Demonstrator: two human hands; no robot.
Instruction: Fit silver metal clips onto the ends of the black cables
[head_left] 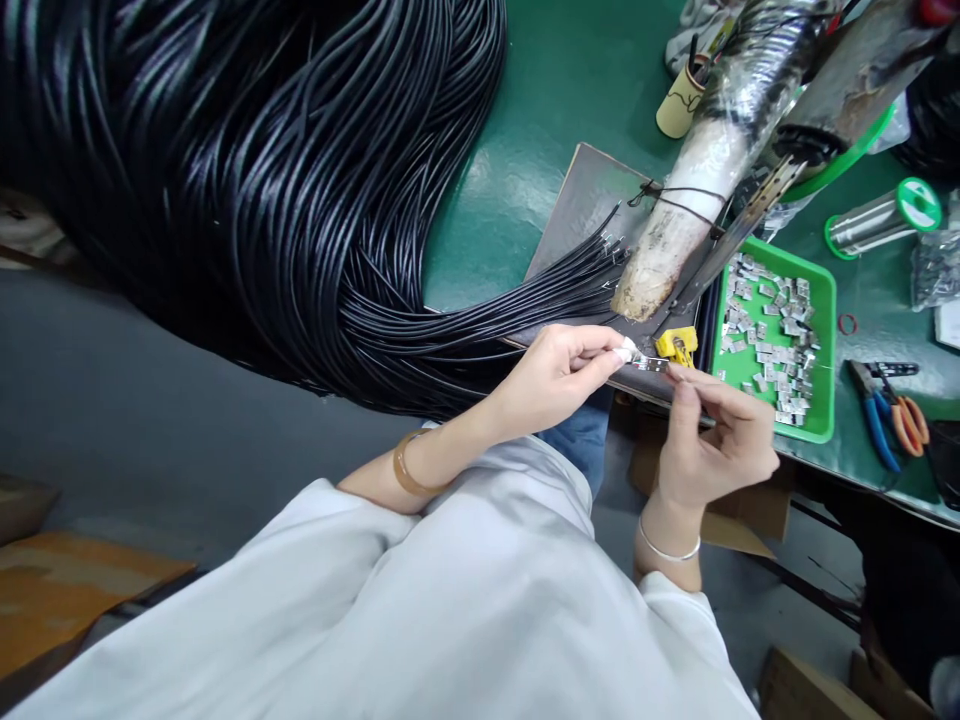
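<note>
My left hand is closed in a pinch, with white material at its fingertips. Thin coloured wire ends show just beyond them; the rest of that wire is hidden by the hand. Facing it, my right hand pinches a small flat metal connector between thumb and forefinger. The connector meets the wire ends, but whether they are joined I cannot tell. Right behind the fingers sits a yellow clamp-like holder at the table edge. Black cables with stripped tips lie on a dark board behind my left hand.
A large bundle of black cables covers the left. A wrapped white tube slants down over the board. On the right are a green tray of metal connectors, a solder spool, pliers and a cup.
</note>
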